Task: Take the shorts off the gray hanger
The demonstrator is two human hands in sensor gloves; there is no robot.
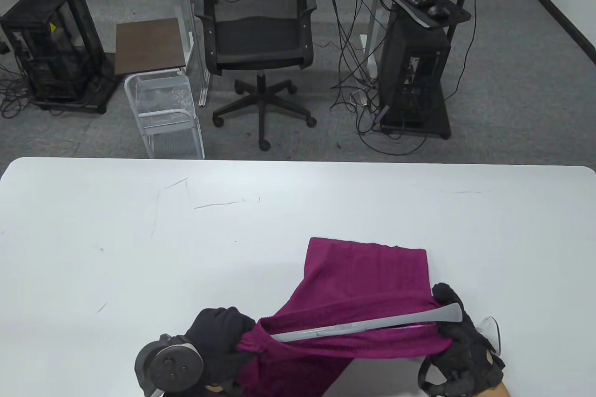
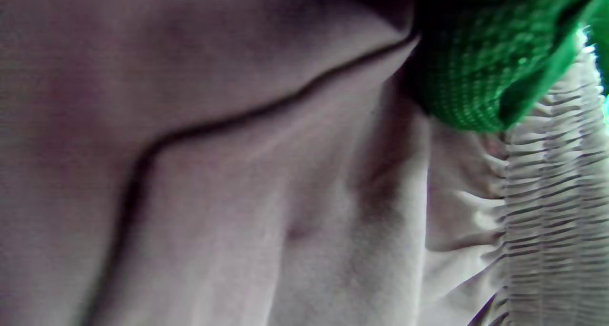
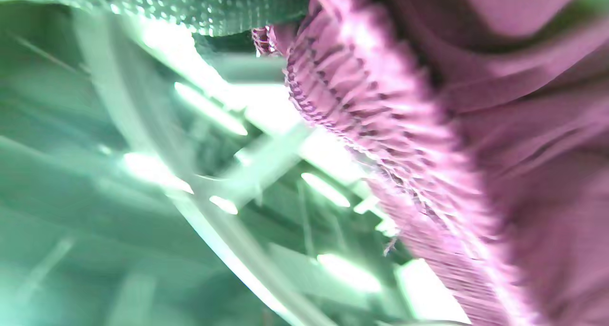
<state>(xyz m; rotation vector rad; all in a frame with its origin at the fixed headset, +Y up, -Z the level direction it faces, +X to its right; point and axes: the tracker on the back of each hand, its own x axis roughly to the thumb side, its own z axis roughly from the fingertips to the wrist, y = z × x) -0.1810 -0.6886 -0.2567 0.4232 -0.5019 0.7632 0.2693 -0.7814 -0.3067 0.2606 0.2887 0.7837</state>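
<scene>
The left hand's fingers (image 1: pixel 219 329) are curled into a fist around the bunched left end of the waistband, the magenta shorts (image 1: pixel 368 276) being pinched there so that the elastic can be drawn off the end of the gray hanger (image 1: pixel 368 323). The left hand (image 1: pixel 212 341) is seen with its tracker (image 1: pixel 170 364) toward the camera, near the worktop's near edge. On the other side the right hand's fingers (image 1: pixel 447 297) are wrapped around the hanger's right tip and the waistband beside it; whether cloth, hanger or both are gripped cannot be told exactly, but the hanger appears to be steadied by the right hand (image 1: pixel 458 346) as a counter-hold. The waistband is stretched taut between the two hands, with the hanger bar lying inside the opening, so the shorts are judged not yet freed. The legs of the shorts are left trailing on the white worktop (image 1: pixel 139 229), taking weight off the hold. In the left wrist view only close, blurred fabric and gathered elastic (image 2: pixel 552 197) are seen; in the right wrist view the ribbed waistband edge (image 3: pixel 380 140) is shown close, the background too blurred to read. Beyond the worktop an office chair (image 1: pixel 258 43) is standing.
</scene>
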